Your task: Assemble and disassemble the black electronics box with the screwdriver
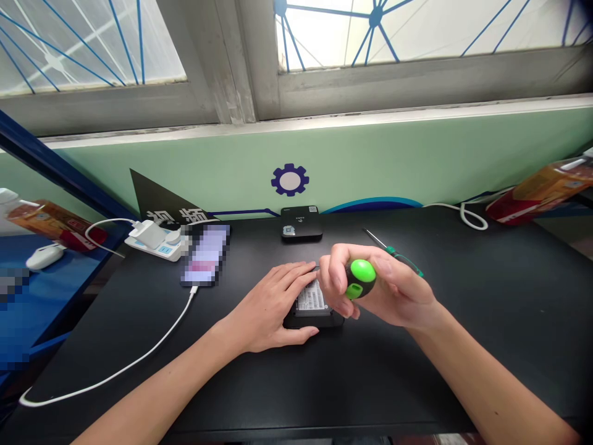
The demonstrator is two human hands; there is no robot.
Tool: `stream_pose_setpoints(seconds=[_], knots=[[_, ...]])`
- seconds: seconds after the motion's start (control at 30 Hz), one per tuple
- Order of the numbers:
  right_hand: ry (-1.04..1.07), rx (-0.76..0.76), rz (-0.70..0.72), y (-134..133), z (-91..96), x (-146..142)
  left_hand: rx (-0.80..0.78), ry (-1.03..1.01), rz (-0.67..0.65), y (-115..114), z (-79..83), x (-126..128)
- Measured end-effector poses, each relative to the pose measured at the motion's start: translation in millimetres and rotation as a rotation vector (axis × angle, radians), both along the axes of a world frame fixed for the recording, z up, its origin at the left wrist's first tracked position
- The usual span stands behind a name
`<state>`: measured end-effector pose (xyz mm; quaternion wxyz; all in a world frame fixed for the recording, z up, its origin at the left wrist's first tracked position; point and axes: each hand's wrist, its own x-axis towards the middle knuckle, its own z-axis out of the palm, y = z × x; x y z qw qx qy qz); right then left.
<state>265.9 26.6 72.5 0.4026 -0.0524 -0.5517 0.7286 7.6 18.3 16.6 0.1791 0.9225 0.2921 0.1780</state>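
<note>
The right hand [389,290] is closed around a green-capped screwdriver [361,276], fingers and thumb wrapped about the handle so that only the round green end shows toward me. The shaft is hidden behind the fingers (I cannot see the tip, nor whether it meets anything). The handle's long axis runs down and away from the wrist, leaning toward the person's left, at a small black box [311,298] that lies just below and to the left of that grip, touching or nearly touching the curled fingertips.

The left hand [273,306] lies flat on the far side of the box from the grip, fingers stretched out across the top beside the white label, thumb along the near edge. It is not curled shut on anything. Both hands are at the box; the left is the one actually on it.

Behind the grip, a little to its right, a thin second screwdriver [393,250] lies on the black table [486,346], apart from the hand. Farther back sits another black box [301,224]. Well off to the left of the grip are a phone [207,254], a white cable [152,349] and a power strip [157,242].
</note>
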Motion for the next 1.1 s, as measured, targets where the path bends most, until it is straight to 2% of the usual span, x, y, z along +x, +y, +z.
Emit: stream_pose_setpoints(seconds=[0.8,1.0,1.1], knots=[[0.004,-0.029,-0.011,-1.9,3.6,0.0,0.0,-0.006,0.004,-0.3,0.0,0.4],[-0.006,0.032,-0.022,-0.5,1.6,-0.7,0.002,-0.005,0.004,0.1,-0.8,0.5],[-0.002,0.016,-0.012,0.2,-0.2,-0.1,0.002,-0.01,0.001,0.2,-1.4,0.5]])
